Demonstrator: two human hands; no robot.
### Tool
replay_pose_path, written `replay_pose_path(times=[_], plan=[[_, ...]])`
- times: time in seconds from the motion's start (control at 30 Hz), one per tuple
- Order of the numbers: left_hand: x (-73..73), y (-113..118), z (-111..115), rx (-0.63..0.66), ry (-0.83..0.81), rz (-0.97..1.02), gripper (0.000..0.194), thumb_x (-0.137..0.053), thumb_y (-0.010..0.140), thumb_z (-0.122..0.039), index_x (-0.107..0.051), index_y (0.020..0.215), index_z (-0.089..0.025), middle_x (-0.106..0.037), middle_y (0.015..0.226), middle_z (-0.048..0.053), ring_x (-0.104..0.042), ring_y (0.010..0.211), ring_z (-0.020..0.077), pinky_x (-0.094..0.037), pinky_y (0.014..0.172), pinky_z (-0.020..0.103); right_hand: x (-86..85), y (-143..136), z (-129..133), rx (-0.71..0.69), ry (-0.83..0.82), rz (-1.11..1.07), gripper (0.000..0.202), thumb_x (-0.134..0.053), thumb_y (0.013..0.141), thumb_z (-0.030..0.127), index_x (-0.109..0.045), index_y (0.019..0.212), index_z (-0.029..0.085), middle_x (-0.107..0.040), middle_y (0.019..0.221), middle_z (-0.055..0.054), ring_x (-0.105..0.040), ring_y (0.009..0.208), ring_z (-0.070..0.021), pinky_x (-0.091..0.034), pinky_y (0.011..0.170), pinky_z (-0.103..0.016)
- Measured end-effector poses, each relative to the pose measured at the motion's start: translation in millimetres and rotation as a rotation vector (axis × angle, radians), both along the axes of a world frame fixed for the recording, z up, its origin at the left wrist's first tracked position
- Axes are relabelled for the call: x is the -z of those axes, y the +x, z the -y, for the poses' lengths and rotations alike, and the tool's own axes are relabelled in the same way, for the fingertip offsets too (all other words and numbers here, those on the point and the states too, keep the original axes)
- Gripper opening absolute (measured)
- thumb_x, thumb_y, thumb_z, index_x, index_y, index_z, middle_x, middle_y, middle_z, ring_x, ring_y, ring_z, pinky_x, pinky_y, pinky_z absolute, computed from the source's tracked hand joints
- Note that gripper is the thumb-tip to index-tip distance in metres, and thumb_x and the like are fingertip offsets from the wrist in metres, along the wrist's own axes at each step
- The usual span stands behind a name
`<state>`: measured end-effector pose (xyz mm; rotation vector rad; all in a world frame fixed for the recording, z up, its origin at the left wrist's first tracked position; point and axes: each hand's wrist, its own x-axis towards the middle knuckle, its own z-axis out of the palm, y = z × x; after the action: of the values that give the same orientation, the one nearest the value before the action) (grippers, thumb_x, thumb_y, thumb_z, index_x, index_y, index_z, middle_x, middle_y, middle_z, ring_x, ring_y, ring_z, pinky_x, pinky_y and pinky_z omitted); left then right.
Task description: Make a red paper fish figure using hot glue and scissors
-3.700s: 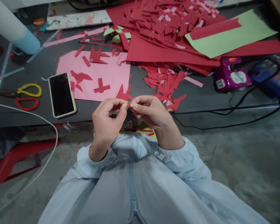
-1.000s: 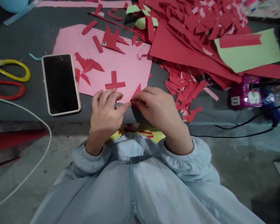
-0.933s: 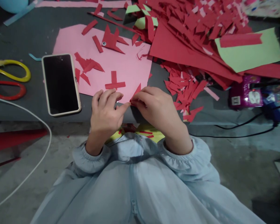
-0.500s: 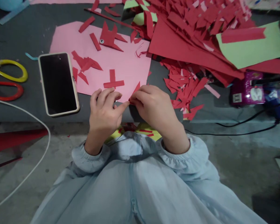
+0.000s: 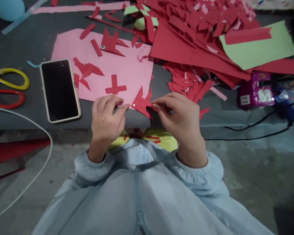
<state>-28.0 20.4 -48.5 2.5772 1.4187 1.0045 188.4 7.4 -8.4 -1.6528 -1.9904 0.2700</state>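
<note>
A small red paper fish [image 5: 141, 104] with a googly eye lies across the lower edge of the pink paper sheet [image 5: 137, 70]. My right hand [image 5: 180, 114] pinches its right end between thumb and fingertips. Just left of the fish hovers my left hand [image 5: 109, 117], its fingers loosely curled and apart, with nothing plainly held. Farther up the sheet lies another red fish [image 5: 110, 43] with a googly eye. Two crossed red strips [image 5: 115, 87] and a cluster of red paper pieces [image 5: 88, 69] rest between it and my left hand.
A phone [image 5: 60, 91] and scissors with yellow and red handles [image 5: 9, 88] lie at left. Red scraps [image 5: 188, 85] and stacked red paper [image 5: 186, 49] spread at right, near a green sheet [image 5: 262, 49] and a purple package [image 5: 254, 91]. A white cable [image 5: 49, 153] hangs at left.
My right hand has moved right and uncovered the red paper fish, keeping its pinch at the right end. My left hand's thumb has drawn back from it. The view has shifted slightly.
</note>
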Motion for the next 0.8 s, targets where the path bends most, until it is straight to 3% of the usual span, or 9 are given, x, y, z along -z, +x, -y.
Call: replay_pose_path(times=[0.13,0.47,0.8], plan=[[-1.9,1,0,0.012,-0.01,-0.086,0.042,-0.054,0.088,-0.01,-0.07,0.121,-0.03,-0.068,0.119,0.008,-0.057,0.116,0.0265,-0.043,0.099,0.046,1.6,5,7,0.009,-0.021,0.002,0.017,-0.057,0.096,0.027,-0.072,0.09,0.02,-0.074,0.085,-0.007,-0.065,0.074,-0.0186,-0.046,0.063,-0.029],[-2.5,-1,-3,0.03,-0.01,-0.16,0.047,-0.046,0.09,-0.004,-0.07,0.12,-0.032,-0.067,0.121,0.007,-0.055,0.119,0.0256,-0.042,0.099,0.045,0.0,13,12,-0.012,-0.026,0.011,0.017,-0.056,0.097,0.027,-0.07,0.091,0.02,-0.075,0.085,-0.007,-0.066,0.076,-0.0197,-0.046,0.067,-0.03],[-6.7,-2,-1,-0.001,-0.069,-0.128,0.033,-0.052,0.088,-0.012,-0.071,0.11,-0.028,-0.069,0.119,0.007,-0.059,0.116,0.0261,-0.044,0.099,0.045,5.7,-19,-5,-0.121,-0.069,0.119,0.024,-0.051,0.098,0.021,-0.074,0.092,0.018,-0.07,0.086,-0.009,-0.06,0.083,-0.0224,-0.039,0.071,-0.031]])
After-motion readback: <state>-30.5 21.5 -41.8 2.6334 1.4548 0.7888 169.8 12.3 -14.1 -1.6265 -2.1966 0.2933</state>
